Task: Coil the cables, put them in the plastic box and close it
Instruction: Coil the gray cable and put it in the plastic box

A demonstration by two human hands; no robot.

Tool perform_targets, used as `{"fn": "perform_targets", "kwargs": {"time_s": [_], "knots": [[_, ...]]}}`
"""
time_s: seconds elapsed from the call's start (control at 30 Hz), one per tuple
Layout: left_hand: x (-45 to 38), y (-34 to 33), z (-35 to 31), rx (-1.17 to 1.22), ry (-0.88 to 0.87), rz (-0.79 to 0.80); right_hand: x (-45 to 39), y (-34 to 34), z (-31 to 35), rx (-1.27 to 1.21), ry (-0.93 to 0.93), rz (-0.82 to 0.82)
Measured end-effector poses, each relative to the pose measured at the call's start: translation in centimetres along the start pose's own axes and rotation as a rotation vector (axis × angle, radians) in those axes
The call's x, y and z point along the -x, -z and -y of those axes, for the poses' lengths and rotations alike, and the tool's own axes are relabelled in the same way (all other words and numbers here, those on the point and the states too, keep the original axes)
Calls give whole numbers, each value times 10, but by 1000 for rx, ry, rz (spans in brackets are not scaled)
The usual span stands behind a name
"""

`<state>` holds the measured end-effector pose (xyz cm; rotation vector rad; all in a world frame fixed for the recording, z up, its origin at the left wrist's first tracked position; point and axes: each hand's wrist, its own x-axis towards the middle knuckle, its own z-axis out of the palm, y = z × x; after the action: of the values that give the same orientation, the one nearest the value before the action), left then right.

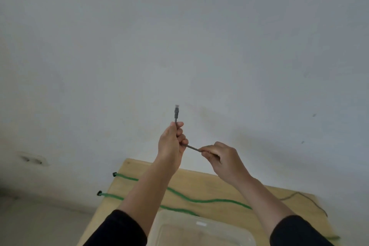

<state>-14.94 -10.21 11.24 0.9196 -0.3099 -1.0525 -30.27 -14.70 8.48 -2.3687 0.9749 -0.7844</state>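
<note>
Meanwhile, off the table's (199, 183) left edge, the two plug ends of the green cable (209, 200) hung just past the wood, its doubled length running rightward across the top, not yet coiled; I judged it was waiting its turn. My left hand (171, 146) was raised above the far edge, fingers curled tight around the gray cable (192, 147) a little below its plug (176, 112), which stood upright above my fist. I held it that way, I think, to fix one end as an anchor for the first loop. A short taut stretch of cable ran down-right into my right hand (221, 159), where thumb and curled fingers pinched it, seemingly to feed and guide the slack. The rest trailed toward the table's right edge, a thin dark line lying on the wood there. At the near edge, between my forearms, sat the clear plastic box (179, 219); whether its lid was on I could not tell.
</note>
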Motion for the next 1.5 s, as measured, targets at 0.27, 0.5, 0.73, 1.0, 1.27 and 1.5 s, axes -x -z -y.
{"fn": "perform_targets", "kwargs": {"time_s": [0.27,0.5,0.73,1.0,1.27,1.5], "knots": [[7,-24,-16,-70,-25,183,-6,27,6,10,23,-88],[10,-37,-26,-93,33,409,10,40,17,38,-18,-158],[11,-45,-23,-210,-1,350,24,55,25,65,-18,-129],[2,-44,-9,-1076,-537,199,9,90,29,54,68,-208],[22,-51,13,-790,-359,590,-6,106,20,7,14,-337],[12,-60,-16,5,78,456,-1,110,3,-124,-176,-215]]}}
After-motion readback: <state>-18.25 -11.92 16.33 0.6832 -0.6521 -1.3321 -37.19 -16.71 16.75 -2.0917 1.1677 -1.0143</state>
